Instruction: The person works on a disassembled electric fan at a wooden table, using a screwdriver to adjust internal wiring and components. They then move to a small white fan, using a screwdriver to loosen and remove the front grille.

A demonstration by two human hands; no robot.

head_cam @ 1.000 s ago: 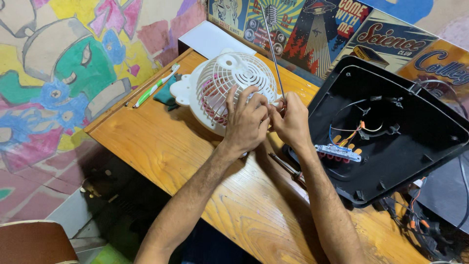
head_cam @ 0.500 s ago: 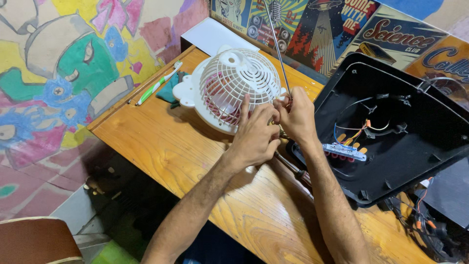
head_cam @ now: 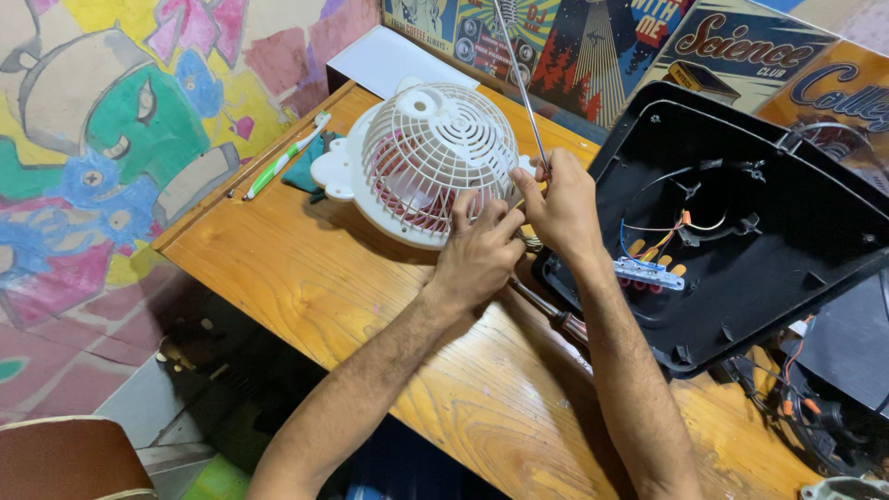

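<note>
White fan w/ a domed grille (head_cam: 435, 157) lies face-up on the wooden table (head_cam: 306, 287), near the far edge, red-ish blades showing thru the grille. Left hand (head_cam: 477, 255) sits at the fan's near-right rim, fingers bent & pressed against the grille edge, thumb tucked toward the other hand. Right hand (head_cam: 560, 208) is just beside it, touching, fingers pinched round the lower end of a thin metal rod (head_cam: 519, 83) that slants up & away past the fan toward the posters; can't tell what the rod's tip meets, hands cover it. Under the forearms a screwdriver (head_cam: 556, 315) lies on the table. Right of the hands, a black plastic housing (head_cam: 759, 241) lies open, w/ thin coloured wires & a small blue terminal strip (head_cam: 651, 273) inside. Left of the fan: a green cloth (head_cam: 310, 167) & a green-white toothbrush (head_cam: 285, 157) at the table edge. Bright posters (head_cam: 602, 37) lean along the back, painted mural (head_cam: 102, 139) on the wall at left
</note>
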